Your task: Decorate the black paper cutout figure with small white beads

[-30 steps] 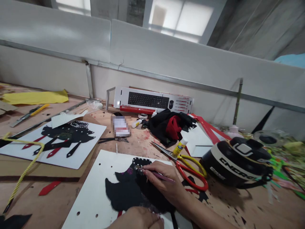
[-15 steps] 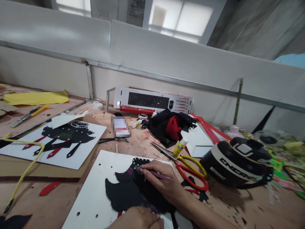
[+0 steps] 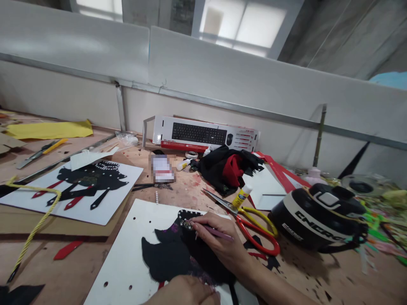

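My right hand [image 3: 219, 239] is closed around a slim purple tool [image 3: 219, 232], pen-like or tweezer-like; I cannot tell which. Its fingertips are over the upper part of a black cutout [image 3: 165, 254] edged at the top with small white beads [image 3: 182, 215]. A glittery patch [image 3: 187, 224] shows just by the fingertips. Along the bottom edge my left hand [image 3: 187, 291] lies on the lower part of the cutout, fingers laid down and partly cropped. Beneath the cutout is a white board [image 3: 124, 258] with a few dark holes.
Right of the board lie scissors [image 3: 259, 237], a yellow glue stick [image 3: 242, 195] and a black jug [image 3: 318, 220]. Behind are black and red cloth [image 3: 219, 167] and a keyboard box [image 3: 203, 134]. On the left are a second decorated board [image 3: 104, 212] and yellow cord [image 3: 34, 231].
The view has shifted very slightly. The fingertips of my right hand have moved a little, and more of the glittery patch beside them shows. My left hand stays in place.
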